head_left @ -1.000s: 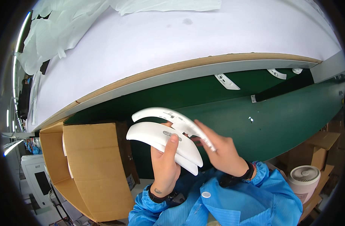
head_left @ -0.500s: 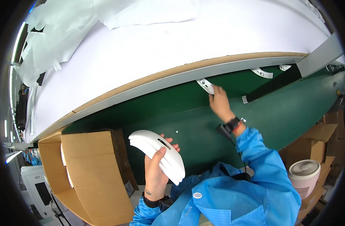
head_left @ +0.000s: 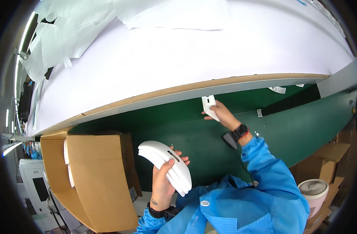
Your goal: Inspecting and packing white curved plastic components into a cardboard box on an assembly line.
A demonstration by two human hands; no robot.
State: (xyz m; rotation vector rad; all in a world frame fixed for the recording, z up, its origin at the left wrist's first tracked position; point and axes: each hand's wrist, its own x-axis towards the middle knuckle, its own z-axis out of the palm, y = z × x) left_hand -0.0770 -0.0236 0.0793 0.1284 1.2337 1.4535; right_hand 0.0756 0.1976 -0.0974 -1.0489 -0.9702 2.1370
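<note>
My left hand (head_left: pixel 163 181) grips a small stack of curved white plastic covers (head_left: pixel 159 153) with a dark slot in the top one, thumb over the near side. My right hand (head_left: pixel 224 116) pinches a single white plastic piece (head_left: pixel 208 104) with a small dark slot, just under the front edge of the white shelf. Beneath that shelf, farther right, another curved white piece (head_left: pixel 278 90) lies on the green bench (head_left: pixel 178 134). A sliver of one more white piece (head_left: pixel 299 85) shows beside it, mostly hidden by the shelf.
An open cardboard box (head_left: pixel 102 179) with white parts inside stands at the left. The white shelf (head_left: pixel 186 58) spans the far side, translucent packing sheets (head_left: pixel 81 31) on it. A black corded device (head_left: pixel 229 140) lies near my right wrist. A pink fan (head_left: pixel 313 189) is at right.
My right hand has lifted the white piece off the green surface and turned it, drawing it slightly nearer. My left hand keeps the stack almost in place. The view has shifted a little.
</note>
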